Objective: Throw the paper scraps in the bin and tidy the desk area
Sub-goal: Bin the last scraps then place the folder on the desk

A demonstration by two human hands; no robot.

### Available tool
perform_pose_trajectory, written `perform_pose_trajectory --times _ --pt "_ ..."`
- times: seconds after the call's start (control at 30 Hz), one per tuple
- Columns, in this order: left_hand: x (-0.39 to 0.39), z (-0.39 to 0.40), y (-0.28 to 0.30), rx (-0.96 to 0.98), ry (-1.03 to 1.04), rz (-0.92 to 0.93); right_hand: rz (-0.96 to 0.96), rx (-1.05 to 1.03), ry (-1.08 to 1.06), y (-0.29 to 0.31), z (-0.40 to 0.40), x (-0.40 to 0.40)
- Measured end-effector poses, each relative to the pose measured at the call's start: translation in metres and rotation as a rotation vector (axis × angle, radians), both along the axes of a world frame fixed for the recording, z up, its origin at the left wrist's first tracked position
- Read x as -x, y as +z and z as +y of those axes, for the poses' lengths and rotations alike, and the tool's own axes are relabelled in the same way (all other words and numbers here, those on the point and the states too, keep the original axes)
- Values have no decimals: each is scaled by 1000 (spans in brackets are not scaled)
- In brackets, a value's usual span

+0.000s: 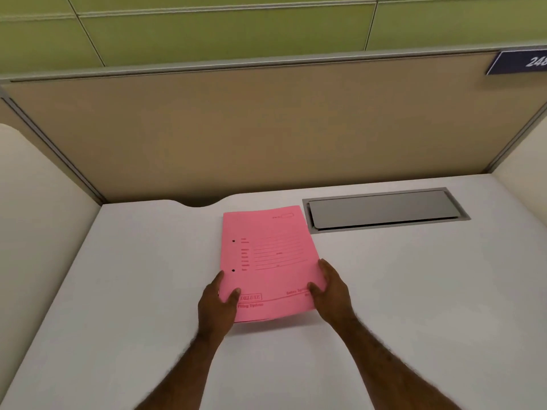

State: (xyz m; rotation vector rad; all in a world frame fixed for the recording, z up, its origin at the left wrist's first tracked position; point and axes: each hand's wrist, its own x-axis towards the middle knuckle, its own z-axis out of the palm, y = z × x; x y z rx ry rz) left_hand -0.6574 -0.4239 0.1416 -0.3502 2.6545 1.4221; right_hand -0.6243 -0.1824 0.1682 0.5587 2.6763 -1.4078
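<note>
A pink file folder (268,255) with printed lines and two punch holes lies on the white desk (414,291), its near edge lifted slightly. My left hand (217,303) grips its near left corner, thumb on top. My right hand (328,287) grips its near right edge, thumb on the cover. No paper scraps and no bin show in the head view.
A grey metal cable hatch (384,210) is set into the desk at the back right, close to the folder's far corner. A beige partition (266,128) closes off the back, with side panels left and right. A blue number sign (521,62) hangs at the top right.
</note>
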Motion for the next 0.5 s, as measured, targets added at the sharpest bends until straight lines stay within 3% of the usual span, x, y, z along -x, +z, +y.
perform_pose_trajectory --times 0.13,0.37,0.5 --pt "28 5 -22 187 -51 45 -65 -84 86 -34 4 32" --pt "46 4 -58 672 -357 22 -129 -539 341 -89 -1 42" --pt "40 2 -70 726 -411 35 -125 -611 331 -97 -5 39"
